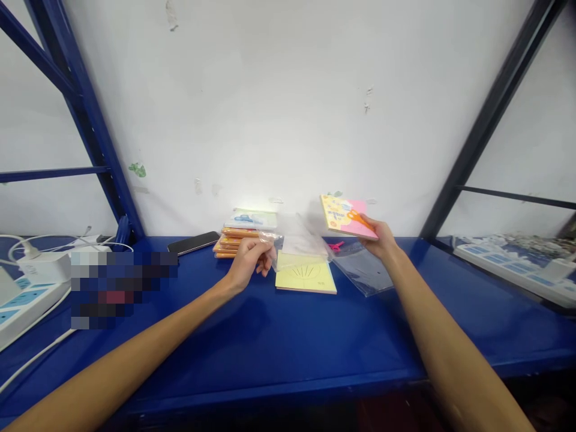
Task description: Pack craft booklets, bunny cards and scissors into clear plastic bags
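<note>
My left hand [250, 259] is closed in a pinch on the edge of a clear plastic bag [300, 245] that lies over a yellow paper pad [306, 278] on the blue shelf [270, 342]. My right hand [377, 237] is raised a little and grips a yellow and pink booklet [342, 216] together with small orange scissors [359, 219]. Below that hand lie another clear plastic bag [362, 267] and a small pink item [335, 245].
A stack of orange-edged booklets [243, 234] stands by the wall with a dark phone [193, 243] to its left. White power strips and cables [31, 282] lie far left. Another power strip [513, 264] sits at right. Blue uprights [85, 120] frame the shelf.
</note>
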{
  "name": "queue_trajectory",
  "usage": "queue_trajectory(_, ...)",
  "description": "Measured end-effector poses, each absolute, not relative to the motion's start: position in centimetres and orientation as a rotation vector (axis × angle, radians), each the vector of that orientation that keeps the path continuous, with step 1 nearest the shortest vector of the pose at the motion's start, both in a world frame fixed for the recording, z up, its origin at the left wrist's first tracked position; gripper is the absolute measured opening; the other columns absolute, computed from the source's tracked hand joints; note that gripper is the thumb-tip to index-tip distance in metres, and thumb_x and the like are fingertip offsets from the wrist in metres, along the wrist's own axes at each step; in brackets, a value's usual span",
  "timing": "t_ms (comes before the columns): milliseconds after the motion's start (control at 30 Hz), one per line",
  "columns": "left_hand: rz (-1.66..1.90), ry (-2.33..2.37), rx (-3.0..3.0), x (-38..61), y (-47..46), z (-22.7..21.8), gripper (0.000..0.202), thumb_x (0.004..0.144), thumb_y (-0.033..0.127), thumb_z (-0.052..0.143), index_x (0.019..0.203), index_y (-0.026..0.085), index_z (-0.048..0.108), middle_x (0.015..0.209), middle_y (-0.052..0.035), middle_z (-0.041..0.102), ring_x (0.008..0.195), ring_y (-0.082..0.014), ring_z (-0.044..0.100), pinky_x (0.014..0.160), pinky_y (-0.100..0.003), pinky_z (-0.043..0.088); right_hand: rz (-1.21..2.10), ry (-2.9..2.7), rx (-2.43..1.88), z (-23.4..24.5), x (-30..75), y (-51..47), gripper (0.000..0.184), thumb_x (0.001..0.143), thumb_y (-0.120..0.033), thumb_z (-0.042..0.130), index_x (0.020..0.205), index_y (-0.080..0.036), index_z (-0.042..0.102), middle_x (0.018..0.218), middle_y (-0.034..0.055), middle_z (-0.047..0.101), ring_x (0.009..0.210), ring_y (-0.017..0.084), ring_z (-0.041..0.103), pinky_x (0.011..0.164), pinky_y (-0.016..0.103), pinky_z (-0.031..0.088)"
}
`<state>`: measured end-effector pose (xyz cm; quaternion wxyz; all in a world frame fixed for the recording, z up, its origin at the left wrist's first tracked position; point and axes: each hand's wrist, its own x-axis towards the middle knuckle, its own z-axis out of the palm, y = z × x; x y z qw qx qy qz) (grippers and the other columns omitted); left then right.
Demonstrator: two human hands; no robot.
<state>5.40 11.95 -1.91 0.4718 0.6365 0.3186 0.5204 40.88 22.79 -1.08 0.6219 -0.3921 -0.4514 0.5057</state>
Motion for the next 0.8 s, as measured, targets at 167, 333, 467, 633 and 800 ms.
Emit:
queue_trajectory(167, 0.932, 0.707, 1.586, 5.5, 11.7, -1.9, 0.036, 0.082, 0.043, 0.063, 0.063, 0.013, 0.067, 0.047, -0.0015, 0.06, 0.037, -0.008, 0.05, 0.038, -0.021, 0.023, 0.857, -1.025, -0.947, -1.9, 42.8, 24.0, 0.021, 0.087, -0.03, 0.067, 0.105, -0.021, 0.07, 0.099, 0.0037, 0.078, 0.083, 0.018, 0.073, 0.065, 0.025, 0.06)
queue_trajectory(333, 0.386, 0.614, 1.634, 5.3, 10.9, -1.4, 0.039, 0.082, 0.047, 0.067, 0.07, 0.011, 0.075, 0.055, -0.0061, 0.067, 0.034, -0.0059, 0.042, 0.038, -0.023, 0.011, 0.58, -1.053, -1.046, -3.3, 43.4, 25.2, 0.038, 0.078, -0.044, 0.074, 0.108, -0.02, 0.073, 0.092, 0.0015, 0.076, 0.08, 0.02, 0.069, 0.063, 0.026, 0.054)
queue_trajectory(467, 0.07, 0.597, 1.68, 5.2, 10.4, -1.2, 0.03, 0.087, 0.041, 0.07, 0.077, 0.014, 0.08, 0.065, -0.0086, 0.075, 0.037, -0.0065, 0.045, 0.039, -0.023, 0.016, 0.437, -1.048, -1.08, -3.4, 43.5, 25.5, 0.045, 0.076, -0.051, 0.072, 0.107, -0.019, 0.075, 0.087, 0.0017, 0.074, 0.079, 0.021, 0.065, 0.065, 0.028, 0.051)
queue_trajectory(633, -0.049, 0.668, 1.728, 5.1, 10.6, -0.9, 0.035, 0.09, 0.042, 0.07, 0.068, 0.017, 0.078, 0.055, -0.0054, 0.071, 0.035, -0.0071, 0.042, 0.036, -0.022, 0.024, 0.408, -0.96, -1.045, -2.7, 43.2, 25.5, 0.044, 0.078, -0.051, 0.07, 0.109, -0.019, 0.072, 0.1, 0.0038, 0.074, 0.085, 0.02, 0.064, 0.065, 0.026, 0.05)
queue_trajectory(800, -0.039, 0.744, 1.736, 4.4, 11.1, -0.6, 0.047, 0.092, 0.05, 0.068, 0.062, 0.014, 0.077, 0.05, -0.0072, 0.067, 0.032, -0.0076, 0.044, 0.035, -0.021, 0.027, 0.6, -0.897, -0.994, -1.8, 42.4, 25.4, 0.032, 0.083, -0.042, 0.067, 0.107, -0.021, 0.069, 0.102, 0.0035, 0.074, 0.083, 0.018, 0.067, 0.058, 0.023, 0.051)
